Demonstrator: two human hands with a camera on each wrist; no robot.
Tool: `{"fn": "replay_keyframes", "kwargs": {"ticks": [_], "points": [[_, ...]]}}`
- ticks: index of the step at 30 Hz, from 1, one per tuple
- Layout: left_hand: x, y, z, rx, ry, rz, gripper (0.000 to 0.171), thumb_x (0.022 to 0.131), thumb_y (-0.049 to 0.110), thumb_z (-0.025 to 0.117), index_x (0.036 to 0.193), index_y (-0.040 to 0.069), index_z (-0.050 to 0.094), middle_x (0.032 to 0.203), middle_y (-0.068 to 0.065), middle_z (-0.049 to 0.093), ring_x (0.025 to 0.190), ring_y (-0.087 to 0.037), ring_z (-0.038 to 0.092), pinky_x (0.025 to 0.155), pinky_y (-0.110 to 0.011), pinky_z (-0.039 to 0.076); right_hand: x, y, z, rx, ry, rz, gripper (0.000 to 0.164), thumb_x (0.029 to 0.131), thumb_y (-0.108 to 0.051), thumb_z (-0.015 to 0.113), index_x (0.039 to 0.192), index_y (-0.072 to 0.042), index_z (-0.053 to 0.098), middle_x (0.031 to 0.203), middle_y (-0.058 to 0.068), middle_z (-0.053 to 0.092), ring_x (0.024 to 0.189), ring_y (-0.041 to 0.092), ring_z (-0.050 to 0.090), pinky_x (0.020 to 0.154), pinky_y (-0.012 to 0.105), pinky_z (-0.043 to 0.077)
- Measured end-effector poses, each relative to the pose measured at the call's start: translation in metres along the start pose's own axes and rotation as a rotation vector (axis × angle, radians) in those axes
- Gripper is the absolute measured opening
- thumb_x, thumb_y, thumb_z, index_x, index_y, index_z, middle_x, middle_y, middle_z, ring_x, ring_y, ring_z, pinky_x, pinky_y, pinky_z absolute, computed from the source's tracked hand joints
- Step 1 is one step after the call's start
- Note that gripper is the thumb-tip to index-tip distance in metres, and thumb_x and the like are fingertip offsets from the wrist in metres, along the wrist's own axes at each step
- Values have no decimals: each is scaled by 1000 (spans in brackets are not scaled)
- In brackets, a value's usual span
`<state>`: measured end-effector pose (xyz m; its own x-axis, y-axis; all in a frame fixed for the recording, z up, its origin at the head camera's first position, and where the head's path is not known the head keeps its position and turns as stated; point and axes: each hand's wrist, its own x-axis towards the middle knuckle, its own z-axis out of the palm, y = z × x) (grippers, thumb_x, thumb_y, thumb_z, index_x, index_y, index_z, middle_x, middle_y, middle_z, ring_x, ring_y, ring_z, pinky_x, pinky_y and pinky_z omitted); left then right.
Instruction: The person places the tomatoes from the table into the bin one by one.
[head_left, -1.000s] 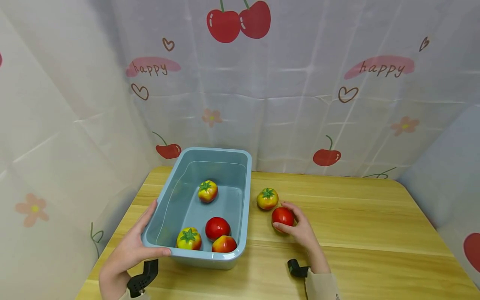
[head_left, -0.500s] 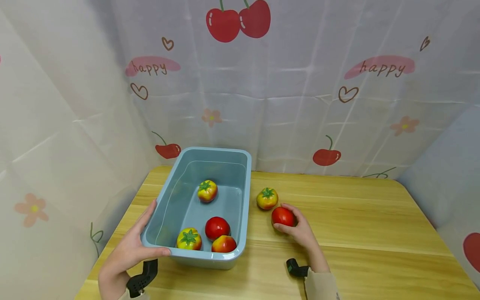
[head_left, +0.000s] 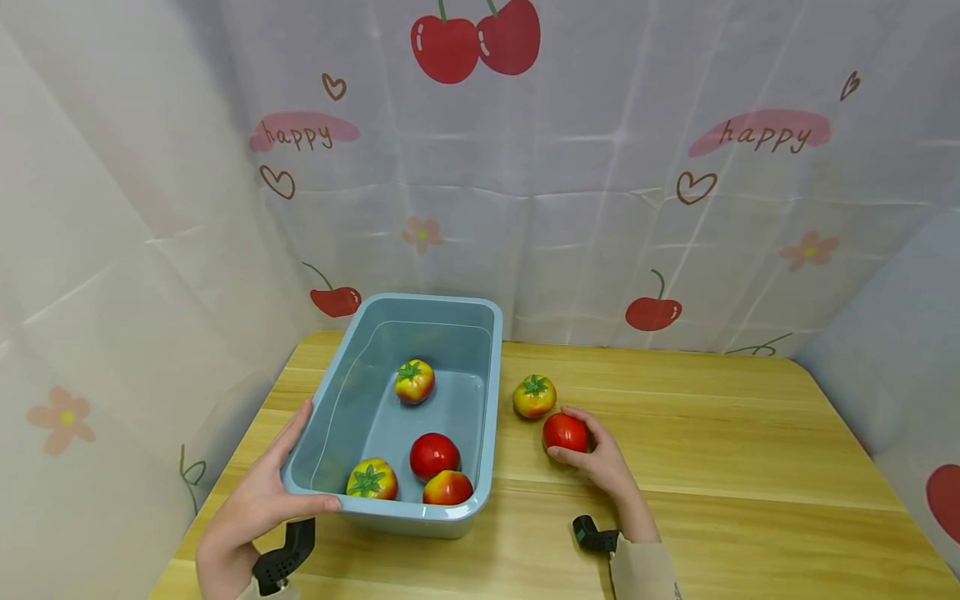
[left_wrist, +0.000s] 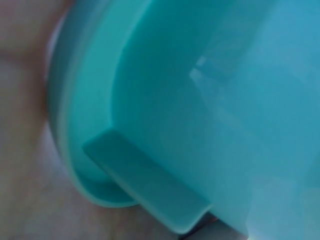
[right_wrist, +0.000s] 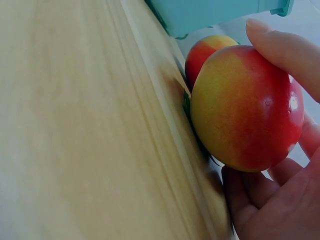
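A light blue plastic bin (head_left: 480, 417) stands on the left of the table. My left hand (head_left: 258, 492) grips its near left corner, thumb on the front rim and fingers along the side wall; the left wrist view shows that corner (left_wrist: 100, 100) close up. My right hand (head_left: 600, 458) holds a red tomato (head_left: 565, 433) to the right of the bin. In the right wrist view this tomato (right_wrist: 245, 110) shows a yellow side, with green leaves low near the table, and the thumb and fingers are around it. A yellow-red tomato (head_left: 535, 397) lies just behind it.
Inside the bin are a yellow-red tomato (head_left: 415, 382) further back, a red one (head_left: 435, 456), a red-yellow one (head_left: 448, 488) and a yellow one with green leaves (head_left: 372, 480) near the front. Printed curtains (head_left: 525, 208) hang behind the wooden table (head_left: 735, 450).
The leafy yellow tomato at the front of the bin has shifted slightly left and tipped towards the front wall. Both hands stay nearly where they were.
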<state>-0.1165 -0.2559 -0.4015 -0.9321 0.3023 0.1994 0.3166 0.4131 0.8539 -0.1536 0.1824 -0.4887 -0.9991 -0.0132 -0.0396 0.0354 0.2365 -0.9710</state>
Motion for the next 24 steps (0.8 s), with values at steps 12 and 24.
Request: {"fn": "replay_keyframes", "kwargs": {"ticks": [12,24], "points": [[0,0,0,-1,-4,-2,116,63,1,84,152,20,12,152,-17,12,117,-38,33,80,-25,45,1,-1,-1,-7,-1,-1,66,77,-5,76,135,-3,46,134,21,46,116,38,46,93,48,40],[0,1,0,-10,-6,-14,115,64,2,84,152,19,12,152,-17,13,117,-39,33,79,-26,46,11,22,-2,-19,10,20,68,75,-18,80,135,-16,48,136,14,45,119,34,45,94,51,39]]}}
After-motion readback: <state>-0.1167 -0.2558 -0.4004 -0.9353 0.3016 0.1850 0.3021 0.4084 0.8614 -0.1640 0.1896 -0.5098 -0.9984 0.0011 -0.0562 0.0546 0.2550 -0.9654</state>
